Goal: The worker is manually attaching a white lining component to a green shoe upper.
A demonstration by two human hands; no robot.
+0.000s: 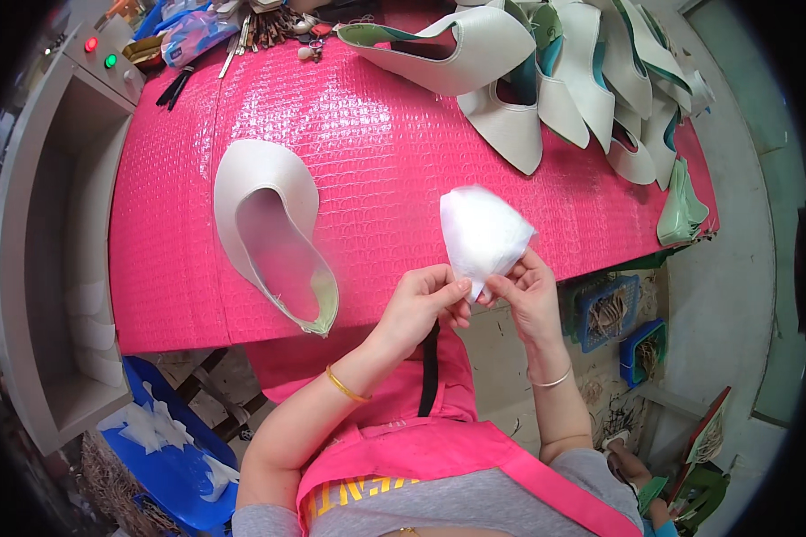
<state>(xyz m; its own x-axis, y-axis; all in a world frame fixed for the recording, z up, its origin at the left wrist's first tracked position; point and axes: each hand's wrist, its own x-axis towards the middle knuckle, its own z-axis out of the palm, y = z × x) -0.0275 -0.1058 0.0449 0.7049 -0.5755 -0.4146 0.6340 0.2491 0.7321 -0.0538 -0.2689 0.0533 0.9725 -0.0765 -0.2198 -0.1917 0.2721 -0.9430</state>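
Left hand point(423, 300), right hand point(533, 300) pinching white piece point(484, 228), near table edge point(600, 261), open room beyond

The head-worn fisheye looks down from close above the pink table point(385, 170).

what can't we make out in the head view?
All head view:
- White piece: far side faces away; lower end partly covered by left fingers and right fingers.
- Heaped pale shoe uppers: count unclear; they overlap, and the top edge crops some.
- Print on grey shirt: partly hidden by pink apron.
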